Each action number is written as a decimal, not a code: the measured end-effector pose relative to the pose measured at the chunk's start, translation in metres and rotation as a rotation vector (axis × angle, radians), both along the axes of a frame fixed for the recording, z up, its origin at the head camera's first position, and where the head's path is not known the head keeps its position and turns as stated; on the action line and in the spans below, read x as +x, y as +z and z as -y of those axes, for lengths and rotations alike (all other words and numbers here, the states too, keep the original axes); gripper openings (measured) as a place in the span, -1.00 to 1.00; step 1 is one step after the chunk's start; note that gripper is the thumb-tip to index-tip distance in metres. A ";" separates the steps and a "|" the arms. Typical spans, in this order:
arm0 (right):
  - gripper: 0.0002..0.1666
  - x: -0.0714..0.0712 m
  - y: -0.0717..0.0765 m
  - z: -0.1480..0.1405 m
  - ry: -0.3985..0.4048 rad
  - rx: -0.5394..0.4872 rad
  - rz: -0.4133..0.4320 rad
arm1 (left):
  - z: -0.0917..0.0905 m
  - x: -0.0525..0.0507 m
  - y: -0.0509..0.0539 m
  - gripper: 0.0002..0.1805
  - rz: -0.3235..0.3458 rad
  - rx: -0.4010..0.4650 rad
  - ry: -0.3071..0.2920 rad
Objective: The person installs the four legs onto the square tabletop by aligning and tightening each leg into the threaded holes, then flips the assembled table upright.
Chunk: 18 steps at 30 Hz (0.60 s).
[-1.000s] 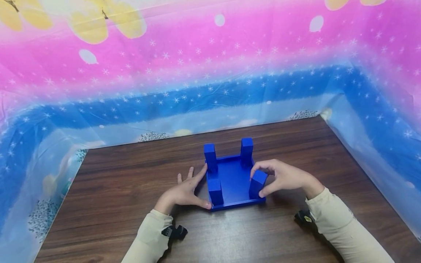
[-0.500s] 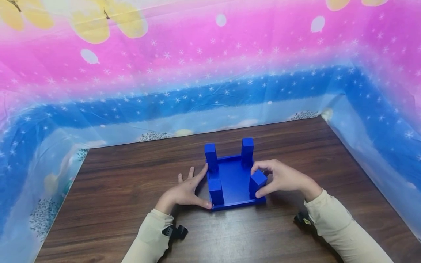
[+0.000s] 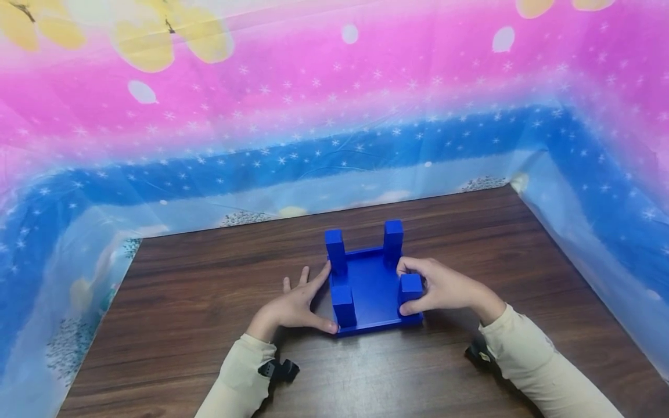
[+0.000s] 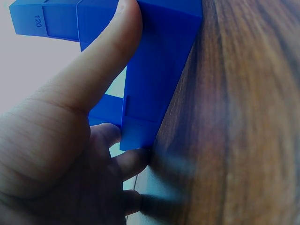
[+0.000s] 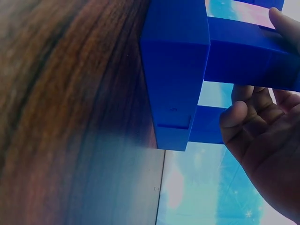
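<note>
A shallow blue tray-like base [image 3: 370, 290] rests on the table with square blue posts upright at its corners. My right hand [image 3: 452, 285] holds the near-right post [image 3: 410, 284] between thumb and fingers; that post stands upright at its corner. The left hand [image 3: 292, 306] lies along the base's left side, fingers spread, thumb at the near-left corner and index finger by the far-left post [image 3: 334, 247]. In the left wrist view, the thumb presses near the base's side wall [image 4: 161, 70], and a post [image 4: 56, 21] bears the number 120.
The near-left post [image 3: 343, 305] and far-right post [image 3: 392, 241] stand at their corners. Under everything is a dark wood table [image 3: 219, 290]. A pink and blue patterned cloth [image 3: 292, 128] hangs around its back and sides.
My right hand has turned the near-right post, which leaned and was rotated, so that it lines up with the corner. The left hand has stayed in place.
</note>
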State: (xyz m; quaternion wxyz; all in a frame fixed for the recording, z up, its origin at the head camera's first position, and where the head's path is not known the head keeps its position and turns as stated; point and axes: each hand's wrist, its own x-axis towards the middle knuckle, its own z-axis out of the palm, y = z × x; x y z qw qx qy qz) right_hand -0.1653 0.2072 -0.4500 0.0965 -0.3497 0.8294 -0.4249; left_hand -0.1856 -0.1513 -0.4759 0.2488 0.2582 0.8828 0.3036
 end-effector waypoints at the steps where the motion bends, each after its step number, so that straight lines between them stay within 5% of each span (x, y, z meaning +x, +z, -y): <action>1: -0.43 0.000 0.000 0.001 0.002 0.000 0.005 | 0.001 0.000 0.001 0.53 0.000 0.001 0.000; 18: -0.33 -0.002 0.010 -0.015 0.117 0.003 0.126 | 0.000 0.000 0.001 0.52 -0.002 -0.004 -0.008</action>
